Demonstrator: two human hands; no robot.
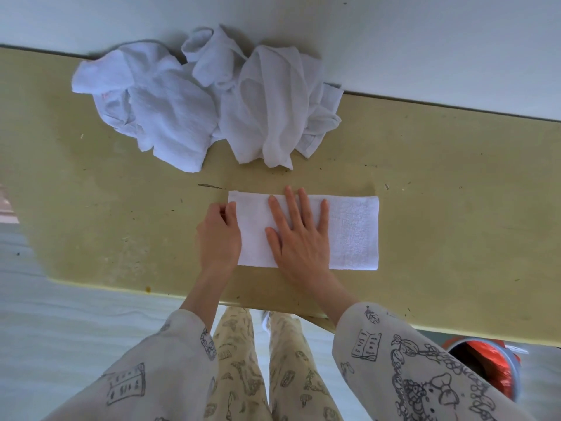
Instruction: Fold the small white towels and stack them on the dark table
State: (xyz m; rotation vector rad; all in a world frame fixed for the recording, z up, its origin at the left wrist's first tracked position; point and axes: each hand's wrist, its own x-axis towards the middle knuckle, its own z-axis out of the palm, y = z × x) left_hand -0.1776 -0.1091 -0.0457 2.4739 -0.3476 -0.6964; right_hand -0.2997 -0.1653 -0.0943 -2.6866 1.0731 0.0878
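My right hand (pixel 299 235) lies flat, fingers spread, on the folded towel (pixel 353 232) near the surface's (pixel 440 208) front edge; my left hand (pixel 218 233) pinches its left edge. It looks soft, light, floppy, best lifted by that edge

Head cam, steep look-down, close over table (pixel 121 226), facing wall (pixel 394 41)

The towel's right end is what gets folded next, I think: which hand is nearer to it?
Right. The right hand lies flat mid-towel; the left hand grips its left edge.
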